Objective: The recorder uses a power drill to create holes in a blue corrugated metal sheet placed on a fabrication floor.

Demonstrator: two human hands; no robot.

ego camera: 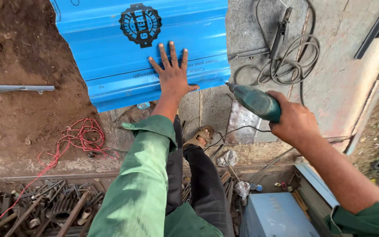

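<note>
My left hand [173, 72] lies flat, fingers spread, on the near edge of a blue corrugated metal sheet [110, 48] that rests on the ground. My right hand [295, 123] grips a green electric drill [255, 102], its bit pointing left at the sheet's lower right corner. The drill's thin cord [237, 130] trails down past my sandalled foot [200, 137]. Both sleeves are green.
A red wire [73, 140] lies tangled on the dirt at left. Scrap metal pieces [44, 208] fill a pit at bottom left. A coil of grey cable with a clamp [286, 57] sits on the concrete. A grey metal box [277, 215] stands at bottom right.
</note>
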